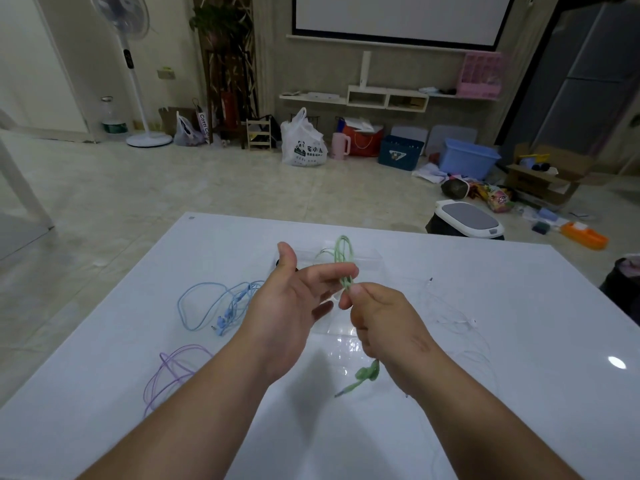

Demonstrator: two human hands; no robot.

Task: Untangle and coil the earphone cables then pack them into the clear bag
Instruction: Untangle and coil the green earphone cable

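1. White table (519, 306) fills the near view. Beyond it lies a tiled floor, with a fan (133, 71), a screen (398, 15) and a clutter of sacks and boxes along the far wall.
2. The right hand (384, 327) is held over the near end of the clear bag (372, 259). It pinches the green cable (343, 251) between thumb and forefinger, and the other fingers are curled in.
3. The left hand (294, 299) is above the bag's left side, palm open, fingers straight and thumb raised. Its fingertips (351, 270) touch the green cable just above the pinch.
4. The green cable rises from the pinch in several loops over the bag's far end. Its earbuds and plug hang below the right hand, nearer than the bag. I cannot tell whether they touch the table.
5. The bag lies flat on the table under both hands, and they hide most of it.
6. A blue cable (207, 306) lies in a loose tangle left of the bag.
7. A purple cable (169, 372) lies left of the bag and nearer, partly behind the left forearm.
8. A white cable (457, 323) lies spread out right of the bag, faint against the table.
9. A bin (467, 218) with a grey lid stands on the floor, beyond the bag and to its right.
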